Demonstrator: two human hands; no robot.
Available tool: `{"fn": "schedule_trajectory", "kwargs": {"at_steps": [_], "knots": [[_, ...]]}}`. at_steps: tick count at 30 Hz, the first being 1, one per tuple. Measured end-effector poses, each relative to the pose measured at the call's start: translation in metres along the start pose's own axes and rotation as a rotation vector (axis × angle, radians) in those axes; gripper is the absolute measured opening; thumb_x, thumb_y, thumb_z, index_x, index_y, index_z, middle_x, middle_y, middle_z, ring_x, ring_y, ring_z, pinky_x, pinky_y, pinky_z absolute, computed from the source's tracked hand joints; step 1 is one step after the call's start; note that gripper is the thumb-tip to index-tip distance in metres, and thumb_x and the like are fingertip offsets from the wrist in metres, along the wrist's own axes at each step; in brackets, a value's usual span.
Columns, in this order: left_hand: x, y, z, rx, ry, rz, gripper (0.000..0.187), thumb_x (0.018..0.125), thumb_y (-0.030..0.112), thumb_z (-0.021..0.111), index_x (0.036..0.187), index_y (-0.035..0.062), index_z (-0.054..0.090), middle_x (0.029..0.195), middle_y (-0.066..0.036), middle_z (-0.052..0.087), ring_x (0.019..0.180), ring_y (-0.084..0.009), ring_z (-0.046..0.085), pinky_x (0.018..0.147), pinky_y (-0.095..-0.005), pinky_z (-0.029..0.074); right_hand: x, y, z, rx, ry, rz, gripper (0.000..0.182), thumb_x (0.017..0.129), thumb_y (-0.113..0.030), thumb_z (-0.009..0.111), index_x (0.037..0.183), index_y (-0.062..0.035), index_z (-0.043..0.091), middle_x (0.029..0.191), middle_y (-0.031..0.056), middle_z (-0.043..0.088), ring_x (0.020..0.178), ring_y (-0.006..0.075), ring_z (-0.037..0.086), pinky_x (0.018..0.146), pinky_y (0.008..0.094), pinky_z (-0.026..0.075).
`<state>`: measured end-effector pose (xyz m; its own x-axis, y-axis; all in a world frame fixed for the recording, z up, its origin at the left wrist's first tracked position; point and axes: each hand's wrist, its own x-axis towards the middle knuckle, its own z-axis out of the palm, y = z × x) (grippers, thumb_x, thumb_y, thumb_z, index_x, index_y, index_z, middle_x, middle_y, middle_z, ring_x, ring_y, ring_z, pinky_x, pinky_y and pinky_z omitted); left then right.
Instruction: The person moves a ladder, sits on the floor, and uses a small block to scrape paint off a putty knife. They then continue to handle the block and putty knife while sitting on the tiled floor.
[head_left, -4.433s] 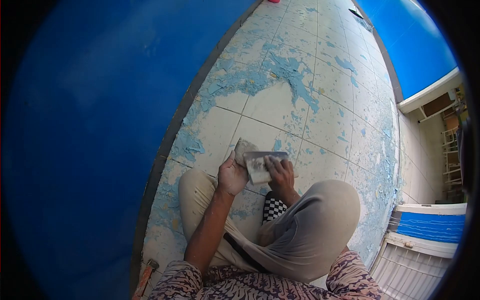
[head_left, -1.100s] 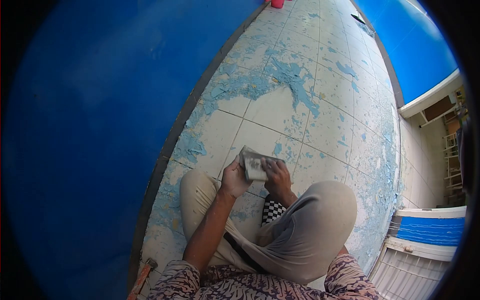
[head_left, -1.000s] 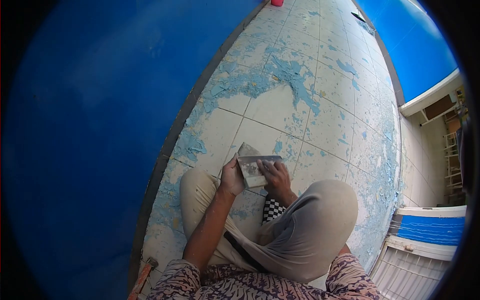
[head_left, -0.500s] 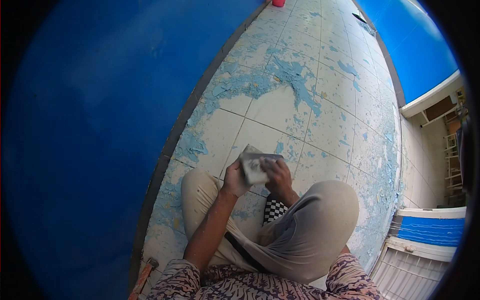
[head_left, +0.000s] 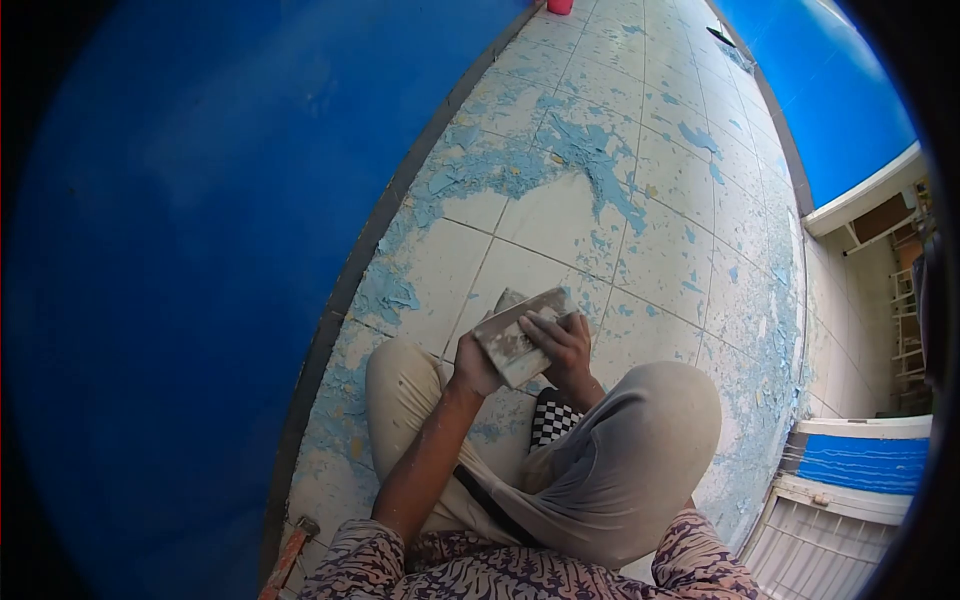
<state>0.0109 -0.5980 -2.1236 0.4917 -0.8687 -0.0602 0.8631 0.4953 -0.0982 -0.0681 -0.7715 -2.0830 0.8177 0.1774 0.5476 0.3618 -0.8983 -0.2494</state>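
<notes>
A dusty, grey-brown flat rectangular block [head_left: 508,345] with pale smears is held in front of my crossed legs. Its kind is not plain from here; a second pale edge sticks out behind its top. My left hand [head_left: 477,366] grips the block by its left side, with most fingers hidden behind it. From the right, my right hand [head_left: 564,346] is closed on the block, its fingers lying across the face. Below the hands is a black-and-white checkered shoe [head_left: 552,420]. Both hands are above the tiled floor [head_left: 532,267], touching neither floor nor wall.
Light-blue paint flakes [head_left: 585,150] litter the tiles. A blue wall [head_left: 200,250] runs along the left. An orange-handled tool [head_left: 288,562] is at the lower left. A red container [head_left: 559,6] stands far ahead. At right is a doorway with furniture [head_left: 905,310] and a white grille [head_left: 800,540].
The block has turned so that its broad face shows more. My right hand, blurred before, has shifted slightly right and its fingers now rest across the face.
</notes>
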Motion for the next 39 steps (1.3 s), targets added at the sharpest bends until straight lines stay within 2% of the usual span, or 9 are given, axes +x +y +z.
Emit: {"fn": "schedule_trajectory", "kwargs": {"at_steps": [6, 10, 16, 19, 26, 30, 34, 38, 39], "knots": [[0.002, -0.003, 0.019, -0.083, 0.041, -0.069, 0.063, 0.108, 0.043, 0.027, 0.149, -0.0031, 0.038, 0.141, -0.026, 0.052, 0.127, -0.0370, 0.056, 0.107, -0.0504, 0.048, -0.002, -0.009, -0.005, 0.089, -0.070, -0.226, 0.061, 0.069, -0.018, 0.081, 0.129, -0.0189, 0.070, 0.128, -0.0008, 0.068, 0.086, 0.0208, 0.054, 0.078, 0.0387, 0.046], [0.006, -0.007, 0.004, -0.041, -0.137, 0.003, 0.063, 0.108, 0.044, 0.027, 0.148, -0.0034, 0.039, 0.140, -0.026, 0.052, 0.124, -0.0367, 0.058, 0.107, -0.0490, 0.048, 0.008, -0.008, -0.007, 0.188, -0.018, -0.003, 0.061, 0.070, -0.018, 0.080, 0.130, -0.0187, 0.069, 0.130, -0.0016, 0.067, 0.085, 0.0205, 0.054, 0.077, 0.0363, 0.047], [0.005, 0.001, 0.015, 0.086, 0.160, 0.038, 0.061, 0.108, 0.043, 0.029, 0.146, -0.0022, 0.043, 0.138, -0.022, 0.057, 0.120, -0.0342, 0.061, 0.105, -0.0457, 0.051, 0.004, -0.014, -0.008, 0.187, -0.036, -0.408, 0.051, 0.074, -0.018, 0.079, 0.124, -0.0137, 0.072, 0.127, 0.0025, 0.069, 0.084, 0.0184, 0.056, 0.078, 0.0354, 0.050], [0.004, 0.004, 0.014, -0.126, -0.135, -0.061, 0.060, 0.109, 0.043, 0.029, 0.146, -0.0016, 0.044, 0.138, -0.021, 0.057, 0.118, -0.0319, 0.062, 0.104, -0.0439, 0.051, 0.011, -0.009, -0.004, 0.260, -0.004, -0.026, 0.049, 0.075, -0.016, 0.076, 0.124, -0.0117, 0.072, 0.130, 0.0026, 0.068, 0.083, 0.0191, 0.055, 0.077, 0.0360, 0.050], [0.007, 0.004, 0.016, 0.031, 0.040, 0.017, 0.062, 0.108, 0.044, 0.028, 0.148, -0.0012, 0.042, 0.142, -0.024, 0.053, 0.124, -0.0341, 0.058, 0.110, -0.0460, 0.045, 0.005, -0.010, 0.001, 0.225, -0.024, -0.375, 0.048, 0.077, -0.019, 0.077, 0.124, -0.0128, 0.072, 0.133, 0.0025, 0.066, 0.085, 0.0203, 0.054, 0.079, 0.0354, 0.051], [0.002, -0.004, 0.034, -0.046, 0.013, -0.015, 0.060, 0.108, 0.043, 0.028, 0.148, 0.0003, 0.042, 0.140, -0.021, 0.055, 0.121, -0.0337, 0.060, 0.107, -0.0464, 0.048, 0.005, -0.005, 0.001, 0.270, 0.038, -0.062, 0.052, 0.076, -0.021, 0.075, 0.127, -0.0117, 0.069, 0.132, 0.0038, 0.067, 0.084, 0.0206, 0.054, 0.078, 0.0361, 0.049], [0.005, 0.002, 0.012, 0.124, 0.127, 0.073, 0.059, 0.109, 0.043, 0.028, 0.147, 0.0011, 0.044, 0.138, -0.020, 0.056, 0.120, -0.0318, 0.061, 0.105, -0.0444, 0.050, 0.001, -0.006, -0.001, 0.201, -0.064, -0.427, 0.054, 0.075, -0.020, 0.076, 0.128, -0.0107, 0.069, 0.132, 0.0035, 0.067, 0.085, 0.0214, 0.054, 0.077, 0.0354, 0.048], [0.009, -0.008, 0.014, -0.202, -0.301, 0.009, 0.061, 0.108, 0.045, 0.029, 0.145, -0.0007, 0.045, 0.138, -0.021, 0.056, 0.123, -0.0342, 0.059, 0.108, -0.0483, 0.047, 0.009, -0.007, 0.000, 0.272, 0.049, -0.119, 0.053, 0.075, -0.016, 0.073, 0.127, -0.0085, 0.068, 0.129, 0.0056, 0.068, 0.083, 0.0205, 0.053, 0.076, 0.0360, 0.048], [0.007, -0.004, 0.005, -0.061, -0.078, 0.064, 0.061, 0.108, 0.045, 0.030, 0.145, -0.0013, 0.045, 0.137, -0.023, 0.056, 0.122, -0.0351, 0.059, 0.107, -0.0488, 0.047, 0.008, -0.006, -0.001, 0.273, 0.062, -0.061, 0.052, 0.076, -0.016, 0.072, 0.127, -0.0080, 0.068, 0.129, 0.0067, 0.068, 0.083, 0.0203, 0.052, 0.076, 0.0360, 0.048]]}}
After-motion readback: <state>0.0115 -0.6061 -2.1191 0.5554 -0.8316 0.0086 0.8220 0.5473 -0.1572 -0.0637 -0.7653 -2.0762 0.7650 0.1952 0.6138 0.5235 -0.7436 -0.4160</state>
